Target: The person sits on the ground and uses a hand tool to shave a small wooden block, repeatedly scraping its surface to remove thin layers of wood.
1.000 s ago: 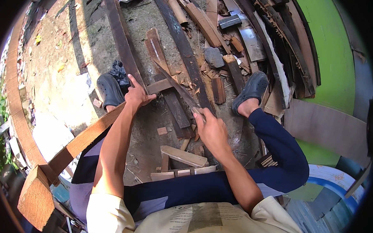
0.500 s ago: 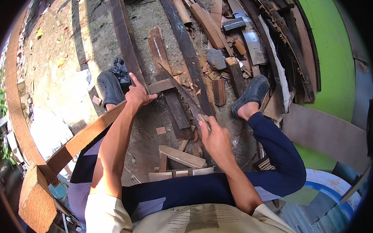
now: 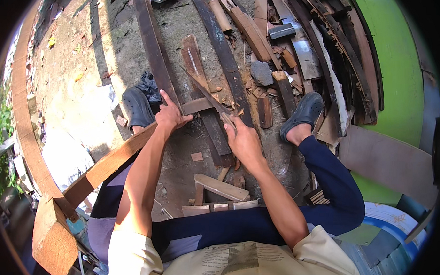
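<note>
My right hand (image 3: 245, 142) is closed round the handle of a handsaw (image 3: 204, 88). Its dark blade slants forward and left across the end of a narrow wooden plank (image 3: 115, 155). That plank comes up from the lower left, past my left leg. My left hand (image 3: 169, 116) bears down on it just left of the blade, index finger and thumb stretched out and the other fingers curled at the plank, partly hidden. Below the plank's end lie dark boards (image 3: 215, 132) on the ground.
Old boards and scrap wood (image 3: 324, 58) are heaped at the far right beside a green panel (image 3: 387, 56). A grey stone (image 3: 261, 73) sits among offcuts. Short wood pieces (image 3: 221, 187) lie between my legs. A thick beam (image 3: 55, 238) stands at the lower left.
My right hand has pushed the saw forward and left, so the handle is now closer to the plank. My left hand keeps its place on the plank; the whole view has shifted slightly.
</note>
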Available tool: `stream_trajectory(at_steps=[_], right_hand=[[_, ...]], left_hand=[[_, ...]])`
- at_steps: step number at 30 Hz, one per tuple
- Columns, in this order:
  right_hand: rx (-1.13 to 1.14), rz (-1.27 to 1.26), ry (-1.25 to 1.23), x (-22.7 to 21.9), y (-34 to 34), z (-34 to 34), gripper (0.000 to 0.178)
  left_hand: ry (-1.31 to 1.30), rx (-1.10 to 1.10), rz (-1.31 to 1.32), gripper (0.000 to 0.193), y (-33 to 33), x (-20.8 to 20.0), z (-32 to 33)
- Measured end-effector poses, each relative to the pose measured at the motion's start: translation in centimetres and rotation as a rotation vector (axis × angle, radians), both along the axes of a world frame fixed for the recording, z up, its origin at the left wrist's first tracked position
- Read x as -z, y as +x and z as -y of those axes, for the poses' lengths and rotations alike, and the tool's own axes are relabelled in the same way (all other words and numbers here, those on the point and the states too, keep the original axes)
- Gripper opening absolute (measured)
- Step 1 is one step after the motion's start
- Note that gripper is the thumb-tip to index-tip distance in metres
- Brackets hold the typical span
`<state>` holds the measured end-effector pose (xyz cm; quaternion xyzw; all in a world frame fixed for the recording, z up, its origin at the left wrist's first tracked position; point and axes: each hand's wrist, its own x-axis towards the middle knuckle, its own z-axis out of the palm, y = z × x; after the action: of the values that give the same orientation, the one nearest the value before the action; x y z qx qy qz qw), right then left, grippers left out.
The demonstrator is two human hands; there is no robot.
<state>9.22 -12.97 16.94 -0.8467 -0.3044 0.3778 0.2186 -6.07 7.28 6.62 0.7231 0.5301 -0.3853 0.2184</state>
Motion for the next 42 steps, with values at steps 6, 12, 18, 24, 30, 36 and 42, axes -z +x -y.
stream_trajectory(at_steps=[6, 12, 18, 24, 30, 36, 42], right_hand=[[-0.008, 0.016, -0.092, 1.0, 0.7, 0.0, 0.032], [0.021, -0.124, -0.048, 1.5, 1.0, 1.4, 0.044], [-0.117, -0.185, 0.239, 2.4, 2.2, 4.2, 0.054], [-0.048, -0.177, 0.140, 0.7, 1.1, 2.5, 0.047], [-0.051, -0.187, 0.081, 0.3, 1.1, 2.5, 0.046], [-0.022, -0.268, 0.025, 0.6, 1.6, 2.0, 0.047], [0.026, -0.200, -0.053, 0.1, 1.0, -1.1, 0.045]], left_hand=[[-0.005, 0.020, 0.017, 0.157, -0.2, 0.0, 1.2], [-0.004, -0.006, -0.004, 0.158, -0.2, 0.1, 0.8], [-0.008, -0.021, 0.003, 0.157, -0.2, 0.3, 0.2], [-0.023, 0.009, 0.001, 0.153, -0.5, 0.2, -0.4], [-0.031, 0.022, -0.016, 0.151, -0.4, 0.2, 0.5], [-0.009, 0.016, 0.003, 0.149, -0.4, -0.2, 1.0], [0.000, 0.007, 0.004, 0.148, -0.2, -0.1, 0.5]])
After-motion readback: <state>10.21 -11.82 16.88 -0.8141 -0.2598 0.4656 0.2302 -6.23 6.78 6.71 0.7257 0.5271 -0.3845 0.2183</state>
